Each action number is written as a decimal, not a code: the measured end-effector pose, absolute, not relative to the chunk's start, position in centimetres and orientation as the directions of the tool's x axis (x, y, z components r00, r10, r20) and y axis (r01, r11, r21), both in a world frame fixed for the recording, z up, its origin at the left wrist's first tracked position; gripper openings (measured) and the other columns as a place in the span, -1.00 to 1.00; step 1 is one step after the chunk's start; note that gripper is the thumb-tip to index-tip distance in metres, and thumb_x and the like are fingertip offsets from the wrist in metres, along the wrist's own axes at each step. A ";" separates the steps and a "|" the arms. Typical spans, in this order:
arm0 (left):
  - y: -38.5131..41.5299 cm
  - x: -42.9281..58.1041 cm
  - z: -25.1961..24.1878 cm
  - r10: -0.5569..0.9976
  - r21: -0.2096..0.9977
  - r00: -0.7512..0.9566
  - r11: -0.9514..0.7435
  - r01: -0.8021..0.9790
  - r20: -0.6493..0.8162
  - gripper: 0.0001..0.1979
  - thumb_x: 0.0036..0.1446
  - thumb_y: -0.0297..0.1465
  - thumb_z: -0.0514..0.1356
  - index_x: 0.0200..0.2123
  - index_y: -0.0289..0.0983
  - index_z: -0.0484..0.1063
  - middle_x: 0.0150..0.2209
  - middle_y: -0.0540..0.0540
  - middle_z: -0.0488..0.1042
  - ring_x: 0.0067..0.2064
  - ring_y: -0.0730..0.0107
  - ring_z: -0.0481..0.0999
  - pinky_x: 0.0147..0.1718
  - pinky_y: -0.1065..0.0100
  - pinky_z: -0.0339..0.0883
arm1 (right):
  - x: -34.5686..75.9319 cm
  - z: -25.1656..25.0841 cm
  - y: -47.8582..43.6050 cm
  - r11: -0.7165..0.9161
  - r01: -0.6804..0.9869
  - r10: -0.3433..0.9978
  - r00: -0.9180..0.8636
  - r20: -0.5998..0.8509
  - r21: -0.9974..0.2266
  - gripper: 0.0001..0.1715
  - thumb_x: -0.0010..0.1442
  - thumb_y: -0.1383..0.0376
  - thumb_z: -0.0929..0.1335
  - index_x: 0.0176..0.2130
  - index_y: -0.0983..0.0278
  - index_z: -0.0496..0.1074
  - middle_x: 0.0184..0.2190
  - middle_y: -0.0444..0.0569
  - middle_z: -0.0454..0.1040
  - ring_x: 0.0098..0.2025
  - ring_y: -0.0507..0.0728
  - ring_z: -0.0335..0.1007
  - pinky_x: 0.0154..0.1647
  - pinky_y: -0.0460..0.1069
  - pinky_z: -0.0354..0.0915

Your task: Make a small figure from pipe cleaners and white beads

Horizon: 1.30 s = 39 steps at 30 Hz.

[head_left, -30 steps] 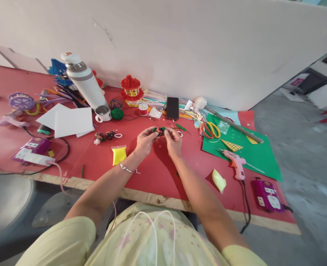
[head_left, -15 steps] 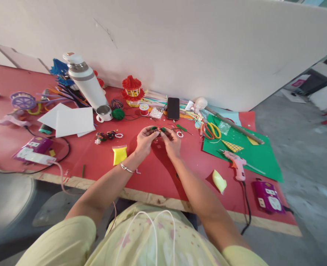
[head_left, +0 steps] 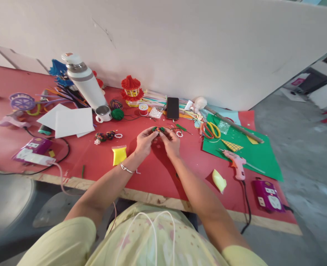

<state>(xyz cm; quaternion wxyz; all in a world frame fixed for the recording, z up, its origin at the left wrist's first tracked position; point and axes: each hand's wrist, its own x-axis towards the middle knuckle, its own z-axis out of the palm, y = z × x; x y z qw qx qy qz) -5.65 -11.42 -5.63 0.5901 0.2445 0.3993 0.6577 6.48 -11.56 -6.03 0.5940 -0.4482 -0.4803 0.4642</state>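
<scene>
Both my left hand (head_left: 145, 142) and my right hand (head_left: 171, 142) pinch a small multicoloured yarn piece (head_left: 159, 129) with green ends, held above the red table. Fingers and thumbs hide part of it. A pearl bead ring (head_left: 179, 134) lies just beyond my right hand, beside a green-handled tool (head_left: 181, 128). Left of my hands is a similar dark multicoloured yarn piece (head_left: 105, 136) with white beads. Nearer to me lies a yellow packet (head_left: 119, 155). A green yarn ball (head_left: 117, 114) and a thread spool (head_left: 143, 109) stand farther back.
White flask (head_left: 87, 85), metal cup (head_left: 103, 113) and white sheets (head_left: 74, 122) occupy the left. A phone (head_left: 172, 108) lies at the back. On the right are scissors (head_left: 211, 130), green sheet (head_left: 263, 159), glue gun (head_left: 237, 164) and purple power box (head_left: 269, 195).
The view has shifted very slightly. Both hands stay in nearly the same place, still gripping the yarn piece, whose green ends now show a little more clearly.
</scene>
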 end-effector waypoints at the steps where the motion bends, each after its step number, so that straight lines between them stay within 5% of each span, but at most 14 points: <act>1: -11.4 -5.7 -5.6 0.971 0.813 -0.193 0.005 -0.582 -0.144 -0.55 -0.24 -0.34 0.57 -0.20 -0.28 0.63 -0.29 -0.04 0.64 -0.40 0.51 0.53 -0.39 0.42 0.41 | 6.5 -5.9 -11.6 0.188 -0.117 0.980 0.095 0.177 -0.975 -0.54 0.15 0.05 0.51 0.00 0.18 0.59 -0.05 -0.01 0.66 -0.01 0.18 0.59 0.14 0.14 0.50; 9: -11.6 -6.0 -4.9 0.973 0.807 -0.141 0.065 -0.587 -0.181 -0.55 -0.25 -0.30 0.59 -0.24 -0.30 0.62 -0.29 -0.06 0.64 -0.41 0.48 0.55 -0.42 0.41 0.46 | 6.6 -6.2 -11.4 0.195 -0.141 0.980 0.062 0.188 -0.971 -0.55 0.14 0.09 0.52 0.00 0.19 0.58 -0.04 -0.01 0.66 0.00 0.17 0.59 0.14 0.14 0.49; 17: -11.6 -6.0 -5.0 0.987 0.815 -0.089 0.059 -0.577 -0.134 -0.47 -0.27 -0.39 0.59 -0.13 -0.28 0.64 -0.26 -0.07 0.66 -0.38 0.52 0.56 -0.39 0.47 0.43 | 6.5 -6.2 -11.3 0.049 -0.263 0.991 0.130 0.015 -0.964 -0.48 0.09 0.04 0.53 0.01 0.17 0.58 -0.08 -0.02 0.68 -0.17 0.21 0.64 -0.23 0.11 0.61; 31: -11.5 -5.4 -5.5 0.990 0.799 -0.121 -0.018 -0.601 -0.069 -0.49 -0.22 -0.36 0.59 -0.13 -0.24 0.59 -0.19 -0.07 0.65 -0.23 0.41 0.61 -0.15 0.33 0.52 | 6.2 -6.2 -11.3 0.067 -0.328 0.995 0.096 0.037 -0.942 -0.50 0.05 0.06 0.55 -0.04 0.18 0.57 -0.08 -0.01 0.68 -0.06 0.21 0.64 0.01 0.17 0.58; 39: -11.4 -5.5 -5.7 0.992 0.772 -0.098 0.001 -0.635 -0.082 -0.45 -0.21 -0.31 0.60 -0.12 -0.23 0.53 -0.22 -0.05 0.62 -0.24 0.39 0.62 -0.15 0.27 0.55 | 6.4 -6.5 -11.1 0.161 -0.114 0.979 0.148 0.143 -0.980 -0.61 0.11 0.06 0.51 -0.10 0.19 0.61 -0.15 -0.04 0.65 -0.12 0.15 0.57 0.05 0.12 0.51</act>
